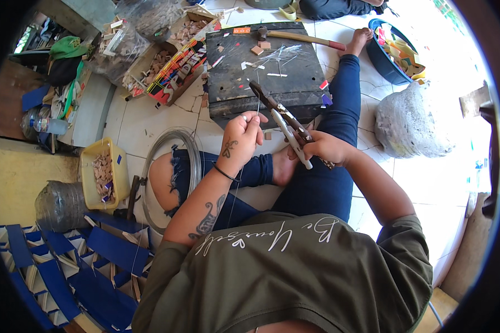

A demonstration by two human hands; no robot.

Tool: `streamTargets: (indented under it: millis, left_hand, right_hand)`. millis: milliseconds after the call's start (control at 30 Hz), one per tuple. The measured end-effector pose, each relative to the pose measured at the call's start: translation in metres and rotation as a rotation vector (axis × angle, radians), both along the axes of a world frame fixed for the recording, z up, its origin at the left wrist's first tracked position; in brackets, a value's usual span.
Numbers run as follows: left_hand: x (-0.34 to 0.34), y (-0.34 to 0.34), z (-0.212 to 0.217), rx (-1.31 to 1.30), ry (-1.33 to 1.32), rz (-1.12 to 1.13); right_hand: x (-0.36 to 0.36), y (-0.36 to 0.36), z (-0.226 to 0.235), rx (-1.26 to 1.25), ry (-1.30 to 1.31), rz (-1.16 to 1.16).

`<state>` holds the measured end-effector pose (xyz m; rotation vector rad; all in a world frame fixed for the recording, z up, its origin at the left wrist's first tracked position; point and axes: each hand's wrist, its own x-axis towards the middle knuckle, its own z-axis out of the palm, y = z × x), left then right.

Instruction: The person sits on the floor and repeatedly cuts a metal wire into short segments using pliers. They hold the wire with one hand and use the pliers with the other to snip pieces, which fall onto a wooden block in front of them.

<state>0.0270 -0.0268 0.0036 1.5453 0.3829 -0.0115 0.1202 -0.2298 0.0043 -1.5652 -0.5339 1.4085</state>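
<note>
My left hand (242,139) is closed, its thumb and fingers pinching a thin metal wire (258,105) that stands up from the grip. My right hand (324,149) is wrapped round the handles of a pair of hand snips (270,100) with dark jaws and a pale handle. The jaws meet the wire just above my left fingers; whether they are closed on it is too small to tell. A coil of wire (146,183) lies around my bent left knee. In front stands a black box-like block (228,77) with several cut wire pieces (283,54) on top.
A hammer (300,38) and small wooden pieces (257,50) lie on the block. Left are a cardboard box (175,72), a yellow basin (121,172) and blue-topped pieces (116,250). Right are a blue tub (380,60) and a wrapped bundle (408,122). Another person's leg (333,8) shows at the back.
</note>
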Motion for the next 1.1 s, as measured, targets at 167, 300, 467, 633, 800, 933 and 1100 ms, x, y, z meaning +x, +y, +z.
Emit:
streamTargets:
  millis: [167, 300, 467, 633, 800, 933, 1100]
  left_hand:
    - [-0.004, -0.003, 0.000, -0.137, -0.018, 0.006]
    - [-0.021, -0.008, -0.003, -0.150, 0.057, 0.024]
    - [-0.020, -0.011, -0.008, -0.186, 0.070, 0.088]
    - [-0.014, -0.014, -0.007, -0.241, 0.087, 0.099]
    - [-0.013, -0.011, -0.005, -0.258, 0.070, 0.088]
    - [-0.014, -0.006, -0.002, -0.240, 0.038, 0.102]
    - [-0.008, 0.002, 0.001, -0.242, -0.003, 0.115]
  right_hand:
    - [0.000, 0.004, 0.000, -0.005, -0.186, -0.161]
    - [0.005, 0.008, 0.001, -0.068, -0.221, -0.215]
    - [0.004, 0.013, -0.006, -0.069, -0.168, -0.237]
    - [0.004, 0.015, -0.007, -0.100, -0.183, -0.281]
    - [0.004, 0.015, -0.009, -0.148, -0.482, -0.269]
    - [0.007, 0.007, -0.006, -0.178, -0.509, -0.275]
    - [0.006, -0.008, 0.008, 0.080, -0.097, -0.156]
